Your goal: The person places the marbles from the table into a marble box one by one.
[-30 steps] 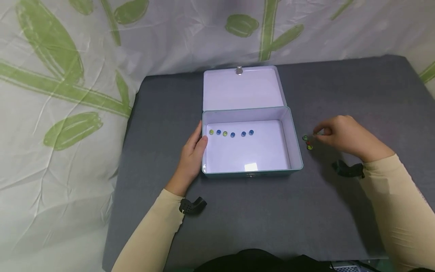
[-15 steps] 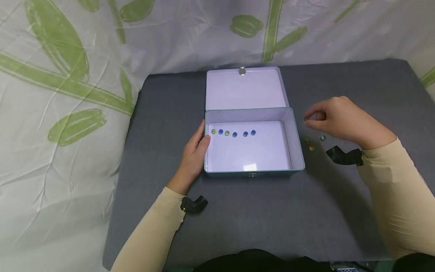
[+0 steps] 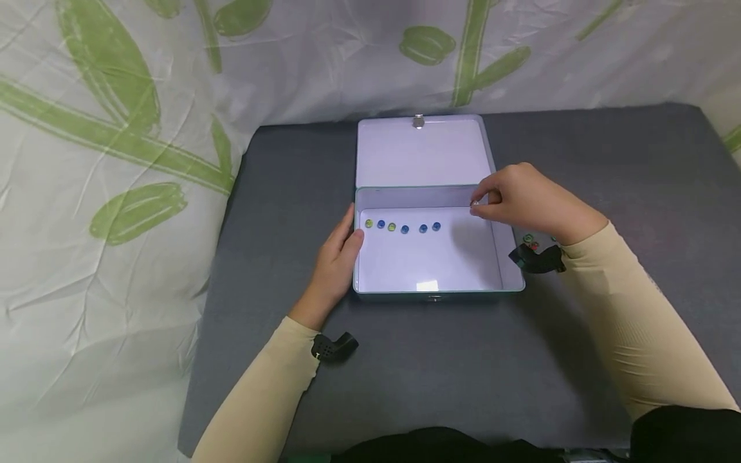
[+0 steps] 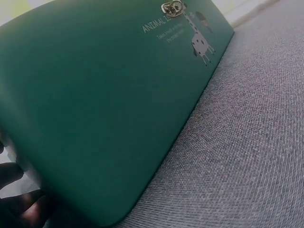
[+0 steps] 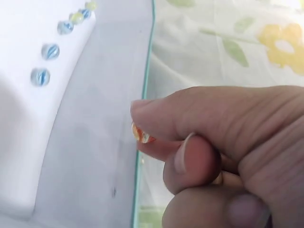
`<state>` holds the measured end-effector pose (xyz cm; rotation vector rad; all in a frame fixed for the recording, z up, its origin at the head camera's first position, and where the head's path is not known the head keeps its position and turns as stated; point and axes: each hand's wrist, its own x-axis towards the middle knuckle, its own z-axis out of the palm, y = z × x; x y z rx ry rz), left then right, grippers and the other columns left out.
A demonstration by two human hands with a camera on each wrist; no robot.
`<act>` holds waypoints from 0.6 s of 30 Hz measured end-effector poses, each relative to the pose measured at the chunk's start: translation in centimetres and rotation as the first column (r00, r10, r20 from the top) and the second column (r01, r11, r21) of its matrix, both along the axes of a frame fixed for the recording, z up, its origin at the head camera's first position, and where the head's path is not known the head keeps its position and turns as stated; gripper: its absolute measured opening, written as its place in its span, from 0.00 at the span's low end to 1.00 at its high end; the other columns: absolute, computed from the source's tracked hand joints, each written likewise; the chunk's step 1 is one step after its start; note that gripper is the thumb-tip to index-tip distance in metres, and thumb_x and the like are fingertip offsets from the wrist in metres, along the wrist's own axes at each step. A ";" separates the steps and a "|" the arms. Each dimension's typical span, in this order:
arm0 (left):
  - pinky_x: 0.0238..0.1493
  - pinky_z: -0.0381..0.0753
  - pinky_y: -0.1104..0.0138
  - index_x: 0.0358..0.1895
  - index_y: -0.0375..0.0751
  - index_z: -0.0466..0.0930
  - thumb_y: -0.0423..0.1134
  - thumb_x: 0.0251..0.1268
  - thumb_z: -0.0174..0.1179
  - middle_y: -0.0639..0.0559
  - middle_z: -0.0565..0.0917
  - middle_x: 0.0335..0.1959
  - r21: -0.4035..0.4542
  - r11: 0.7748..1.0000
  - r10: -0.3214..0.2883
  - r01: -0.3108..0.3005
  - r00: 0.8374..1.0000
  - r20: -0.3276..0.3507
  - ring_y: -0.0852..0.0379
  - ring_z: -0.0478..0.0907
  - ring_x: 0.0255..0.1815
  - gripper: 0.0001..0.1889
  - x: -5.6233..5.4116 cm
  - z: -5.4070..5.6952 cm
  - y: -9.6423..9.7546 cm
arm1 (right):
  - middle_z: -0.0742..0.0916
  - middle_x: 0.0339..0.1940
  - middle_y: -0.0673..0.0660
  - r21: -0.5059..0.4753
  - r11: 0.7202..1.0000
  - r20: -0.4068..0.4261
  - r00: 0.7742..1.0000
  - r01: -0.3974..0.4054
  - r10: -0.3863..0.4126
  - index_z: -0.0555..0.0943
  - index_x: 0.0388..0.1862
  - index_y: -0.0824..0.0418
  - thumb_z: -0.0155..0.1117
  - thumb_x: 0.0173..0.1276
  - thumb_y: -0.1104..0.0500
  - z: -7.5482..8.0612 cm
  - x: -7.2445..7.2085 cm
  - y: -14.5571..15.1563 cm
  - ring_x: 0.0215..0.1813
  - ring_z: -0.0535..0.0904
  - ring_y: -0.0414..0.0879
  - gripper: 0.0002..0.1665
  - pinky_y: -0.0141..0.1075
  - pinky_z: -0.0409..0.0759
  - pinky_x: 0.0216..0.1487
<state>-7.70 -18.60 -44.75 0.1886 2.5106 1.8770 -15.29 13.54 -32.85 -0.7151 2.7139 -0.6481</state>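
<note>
My right hand (image 3: 523, 199) pinches a clear marble with orange swirls (image 5: 141, 133) between thumb and index finger. It hovers over the right part of an open tin box (image 3: 428, 292), green outside and white inside. A row of several blue marbles (image 3: 437, 226) and yellow-green marbles (image 3: 368, 223) lies on the box floor near its back wall. My left hand (image 3: 336, 263) rests against the box's left wall, thumb at the rim and fingers extended along the side. The left wrist view shows the box's green front (image 4: 109, 95), with the fingers (image 4: 12, 173) dark at its end.
Several loose marbles (image 3: 528, 238) lie on the grey cloth right of the box, partly hidden by the right wrist camera (image 3: 538, 259). The box lid (image 3: 425, 151) is folded back behind it. A white sheet with green leaves (image 3: 324, 64) hangs behind the table.
My right hand has moved left from the loose marbles to above the box, carrying the pinched marble. One loose marble shifted right on the cloth earlier. My left hand stays at the box.
</note>
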 end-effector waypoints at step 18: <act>0.82 0.56 0.52 0.85 0.46 0.55 0.47 0.85 0.46 0.51 0.61 0.84 -0.020 1.000 -0.015 0.015 1.000 -0.017 0.57 0.54 0.84 0.32 0.0 -0.1 -0.1 | 0.80 0.21 0.52 0.050 0.997 0.044 0.998 -0.057 0.054 0.91 0.40 0.65 0.69 0.69 0.66 -2.7 -2.5 -4.0 0.29 0.73 0.47 0.06 0.40 0.71 0.33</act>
